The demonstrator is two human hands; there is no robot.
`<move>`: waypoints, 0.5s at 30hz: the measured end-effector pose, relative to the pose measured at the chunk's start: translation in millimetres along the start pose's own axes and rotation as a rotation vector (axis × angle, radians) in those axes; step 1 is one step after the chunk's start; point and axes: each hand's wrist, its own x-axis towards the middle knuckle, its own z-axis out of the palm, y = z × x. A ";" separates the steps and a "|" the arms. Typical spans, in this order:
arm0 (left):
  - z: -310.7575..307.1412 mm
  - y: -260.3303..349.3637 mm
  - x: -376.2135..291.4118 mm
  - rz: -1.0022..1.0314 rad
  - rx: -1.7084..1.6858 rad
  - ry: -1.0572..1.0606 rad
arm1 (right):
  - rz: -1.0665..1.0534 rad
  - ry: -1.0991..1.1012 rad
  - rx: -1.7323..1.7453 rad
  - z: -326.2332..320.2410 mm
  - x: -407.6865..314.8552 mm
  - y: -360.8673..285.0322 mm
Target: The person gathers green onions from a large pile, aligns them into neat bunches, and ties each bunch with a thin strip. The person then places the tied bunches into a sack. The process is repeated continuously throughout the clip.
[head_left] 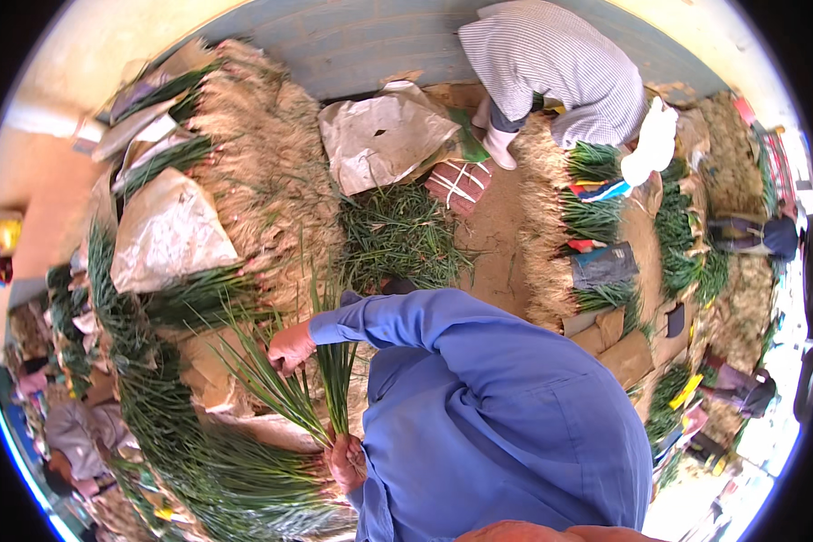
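Note:
My left hand [345,463] grips a bunch of long green onion-like stalks [339,389] near their base, close to the front of my blue shirt. The leaves fan upward in two groups. My right hand [291,349] reaches across among the upper leaves with its fingers curled; whether it grips any of them cannot be told. Below and left of my hands lie more long green stalks [264,467] in a dense row. A wide bed of bunches with pale, fibrous roots [264,156] spreads beyond my right hand.
Loose green leaves [400,237] lie heaped by my feet. Pale sacks [386,135] and a sheet [169,234] cover parts of the stacks. A person in a striped garment [555,61] bends over bundles [593,159] near the wall. Other people work at both sides. A bare floor strip [501,230] separates rows.

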 end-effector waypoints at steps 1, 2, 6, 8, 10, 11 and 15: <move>-1.6 3.8 2.4 -0.011 -0.006 -0.018 | 0.033 -0.006 -0.059 -6.4 -6.4 0.9; -3.3 8.5 4.3 -0.050 -0.046 -0.057 | 0.062 0.013 -0.002 -13.3 -15.2 3.0; 2.2 29.3 11.9 -0.093 0.002 -0.106 | 0.045 0.132 -0.060 -39.3 -37.9 5.5; 11.6 41.1 16.1 -0.081 0.055 -0.120 | 0.072 0.188 0.098 -46.6 -45.3 7.5; 22.2 53.4 22.4 -0.081 0.096 -0.139 | 0.096 0.253 0.217 -53.3 -50.8 12.3; 26.1 59.0 24.4 -0.087 0.113 -0.148 | 0.077 0.293 0.241 -55.9 -53.0 14.8; 33.1 76.2 25.5 -0.070 0.147 -0.208 | 0.220 0.641 0.530 -90.1 -78.0 31.1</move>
